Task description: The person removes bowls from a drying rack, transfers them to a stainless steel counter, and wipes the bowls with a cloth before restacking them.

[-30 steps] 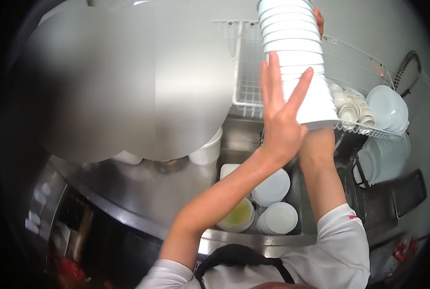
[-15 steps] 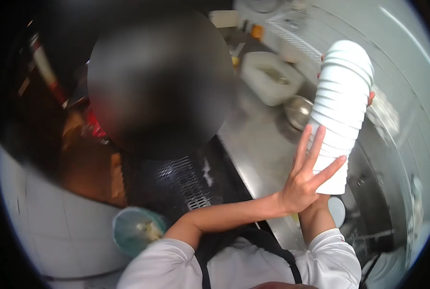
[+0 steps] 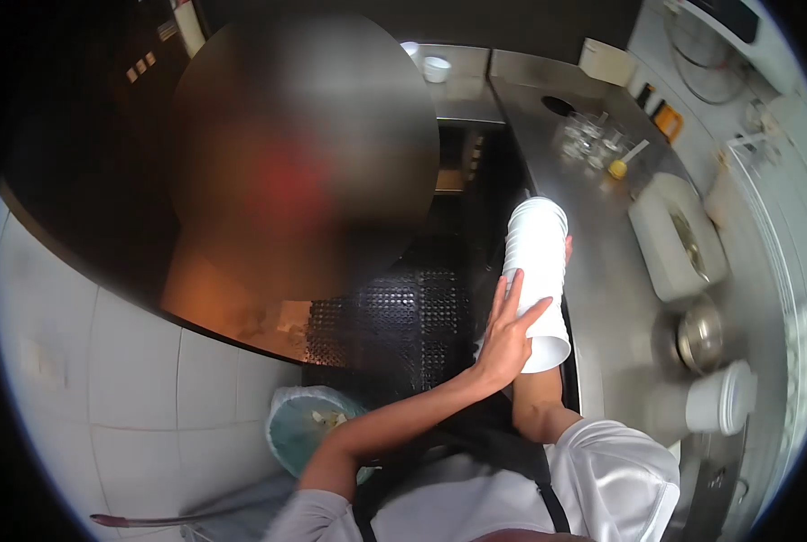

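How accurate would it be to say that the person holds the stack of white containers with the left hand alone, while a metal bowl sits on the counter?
The left hand is not alone: in the head view, the right hand also holds the stack. A metal bowl does sit on the counter.

The right hand is mostly hidden behind the stacked white bowls. A round blur masks the upper left. Scraps in the bin are unidentifiable.
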